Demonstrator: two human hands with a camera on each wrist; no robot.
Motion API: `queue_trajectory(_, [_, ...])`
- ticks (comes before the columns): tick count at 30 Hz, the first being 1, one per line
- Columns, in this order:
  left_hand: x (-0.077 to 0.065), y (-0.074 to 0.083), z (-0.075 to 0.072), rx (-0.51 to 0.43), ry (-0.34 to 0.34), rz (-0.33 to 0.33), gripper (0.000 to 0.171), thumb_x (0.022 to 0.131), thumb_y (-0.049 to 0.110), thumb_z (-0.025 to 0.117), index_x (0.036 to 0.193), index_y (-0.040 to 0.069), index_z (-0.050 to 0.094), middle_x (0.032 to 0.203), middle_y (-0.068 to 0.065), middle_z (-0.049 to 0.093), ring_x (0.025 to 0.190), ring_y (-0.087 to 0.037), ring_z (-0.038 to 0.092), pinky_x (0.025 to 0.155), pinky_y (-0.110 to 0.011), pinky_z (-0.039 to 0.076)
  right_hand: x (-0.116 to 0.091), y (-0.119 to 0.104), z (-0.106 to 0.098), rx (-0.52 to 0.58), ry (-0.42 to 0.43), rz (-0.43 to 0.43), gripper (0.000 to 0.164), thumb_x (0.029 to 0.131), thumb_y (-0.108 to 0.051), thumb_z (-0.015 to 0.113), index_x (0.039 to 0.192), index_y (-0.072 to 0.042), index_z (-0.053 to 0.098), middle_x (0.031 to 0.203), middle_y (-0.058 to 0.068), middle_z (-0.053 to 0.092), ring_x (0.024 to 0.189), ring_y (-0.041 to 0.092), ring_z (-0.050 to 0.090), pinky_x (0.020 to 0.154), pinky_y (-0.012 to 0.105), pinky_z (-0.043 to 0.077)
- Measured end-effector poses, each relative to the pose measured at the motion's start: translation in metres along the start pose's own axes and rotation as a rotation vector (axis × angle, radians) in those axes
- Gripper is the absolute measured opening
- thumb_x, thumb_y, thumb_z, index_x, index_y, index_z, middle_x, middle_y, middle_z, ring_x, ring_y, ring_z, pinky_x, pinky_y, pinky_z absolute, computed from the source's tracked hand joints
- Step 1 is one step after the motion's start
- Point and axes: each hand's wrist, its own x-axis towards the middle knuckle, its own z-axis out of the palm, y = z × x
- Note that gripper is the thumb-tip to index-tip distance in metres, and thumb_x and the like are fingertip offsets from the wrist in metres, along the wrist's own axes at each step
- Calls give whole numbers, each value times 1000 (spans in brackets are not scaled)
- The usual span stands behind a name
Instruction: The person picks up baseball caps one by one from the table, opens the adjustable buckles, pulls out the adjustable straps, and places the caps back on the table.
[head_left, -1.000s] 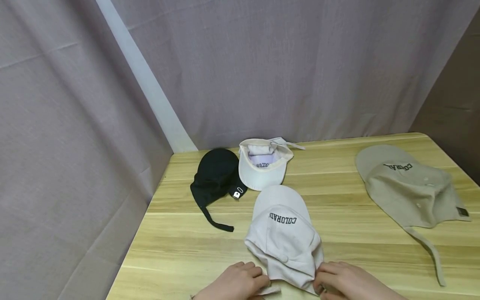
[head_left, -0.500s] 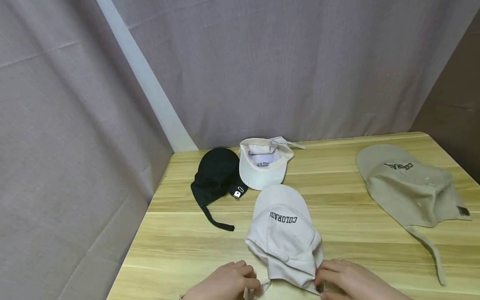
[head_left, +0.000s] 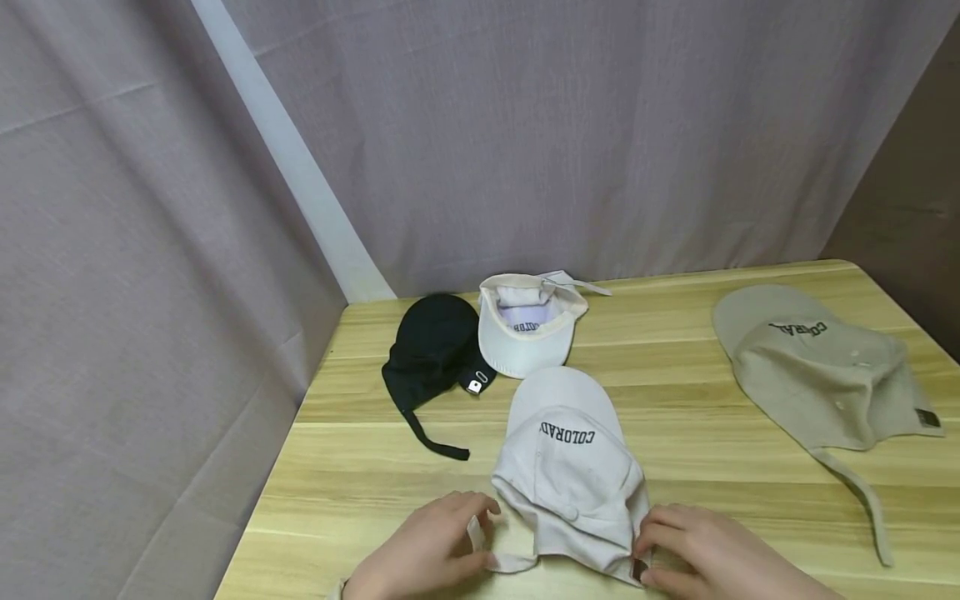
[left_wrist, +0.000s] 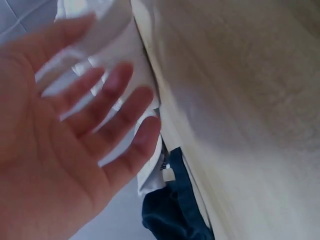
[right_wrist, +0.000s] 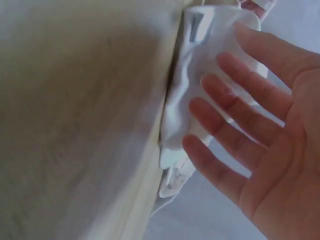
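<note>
An off-white baseball cap (head_left: pixel 567 479) lettered in black lies crown up at the front of the table, its brim pointing away from me. Its loose strap (head_left: pixel 513 564) trails from the back edge toward my left hand (head_left: pixel 431 542), curving up between the thumb and forefinger. Those fingers are spread apart, as the left wrist view shows. My right hand (head_left: pixel 693 546) is at the cap's back right corner, fingertips at the edge by a small dark tag (head_left: pixel 639 570). In the right wrist view its fingers (right_wrist: pixel 230 95) look extended and loosely spread.
Behind lie a black cap (head_left: pixel 431 346) with a dangling strap and a cream cap (head_left: pixel 525 357) turned upside down, side by side. A khaki cap (head_left: pixel 817 375) with a long strap is at the right. A grey curtain (head_left: pixel 562 142) hangs behind the wooden table (head_left: pixel 360 508).
My left hand has shifted left and away from the cap, its fingers loosening and the strap drawn out sideways. The right hand has opened slightly at the corner. The caps stay put.
</note>
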Motion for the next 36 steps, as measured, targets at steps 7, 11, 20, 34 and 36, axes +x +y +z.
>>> queue_trajectory(7, [12,-10,4,66,168,26,80,85,30,80,152,22,36,132,0,52,107,-9,57,92,-32,50,8,-11,-11,-114,101,202,33,84,-47,79,107,-32,61,102,-24,55,86,-1,54,69,29,50])
queue_trajectory(11, [26,-15,1,155,162,67,81,85,35,79,153,17,38,149,-9,44,133,-23,47,107,-44,43,15,-15,-12,-181,129,255,60,81,-53,80,130,-27,58,125,-16,57,105,5,60,79,35,55])
queue_trajectory(20, [44,-15,0,208,-33,128,76,91,44,73,153,14,40,150,-12,46,130,-23,53,105,-38,45,17,-12,-5,-199,-63,222,48,90,-62,64,127,-31,64,136,-5,56,117,21,59,87,46,53])
queue_trajectory(34, [103,4,7,332,-128,175,77,93,51,67,154,12,40,153,-16,42,136,-24,48,107,-35,43,-1,8,-6,-182,-119,323,47,86,-53,74,122,-24,67,130,3,59,114,31,59,87,53,51])
queue_trajectory(36, [114,8,10,380,-127,174,76,94,52,66,152,11,42,152,-16,44,136,-25,48,106,-35,43,-2,13,-8,-166,-120,360,46,84,-48,78,120,-21,68,130,6,60,116,35,59,88,56,51])
